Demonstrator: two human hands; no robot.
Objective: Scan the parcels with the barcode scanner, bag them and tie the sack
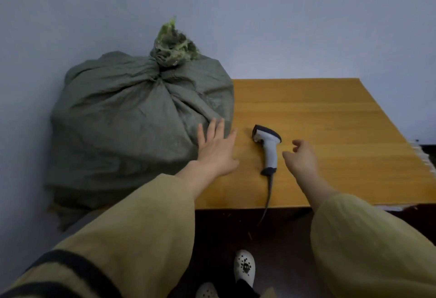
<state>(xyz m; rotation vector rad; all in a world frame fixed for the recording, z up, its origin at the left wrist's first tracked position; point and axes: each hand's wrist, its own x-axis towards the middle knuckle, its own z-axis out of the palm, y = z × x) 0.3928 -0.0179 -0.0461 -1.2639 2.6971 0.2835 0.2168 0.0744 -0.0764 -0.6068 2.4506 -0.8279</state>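
Note:
A bulging grey-green woven sack (132, 113) stands at the left end of the wooden table (330, 113), its neck bunched and knotted at the top (172, 47). My left hand (217, 149) lies flat with straight fingers against the sack's lower right side. A grey and black barcode scanner (267, 146) lies on the table with its cable trailing over the front edge. To the right of the scanner's handle hovers my right hand (302, 156), fingers loosely curled and holding nothing. No parcels are in view.
A plain pale wall (283, 26) rises behind the table. The table's right edge (422, 153) is frayed. Below the front edge are a dark floor and my white shoes (245, 267).

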